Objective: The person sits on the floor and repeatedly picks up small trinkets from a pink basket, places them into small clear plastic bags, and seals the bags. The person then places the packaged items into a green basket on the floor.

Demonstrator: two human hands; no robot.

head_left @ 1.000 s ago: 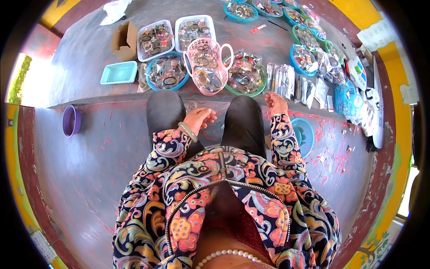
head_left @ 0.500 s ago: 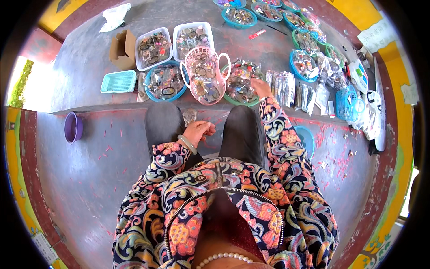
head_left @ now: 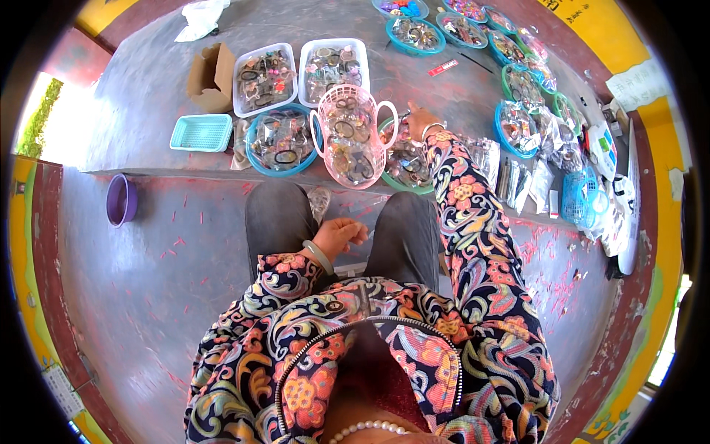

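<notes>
My right hand (head_left: 424,120) reaches forward to the far side of a green basket (head_left: 411,190) filled with small clear packets of hair ties. Its fingers point down and away at the packets, too small in view to show any grip. My left hand (head_left: 342,237) hangs between my knees with its fingers curled in; whatever may be inside is hidden. Left of the green basket stands a pink two-handled basket (head_left: 318,133), holding more packaged hair ties and partly overlapping it. A blue round basket (head_left: 250,157) of similar packets sits beside the pink one.
Two white trays (head_left: 301,70) of packets, a cardboard box (head_left: 211,78) and a turquoise tray (head_left: 200,134) lie to the left. Several filled baskets (head_left: 416,37) line the far right. Flat clear packages (head_left: 515,181) rest by my right sleeve. A purple tub (head_left: 122,200) stands lower left.
My right hand has moved forward from the near right of the green basket to its far side. My left hand stays between the knees, fingers curled. The whole view has shifted slightly.
</notes>
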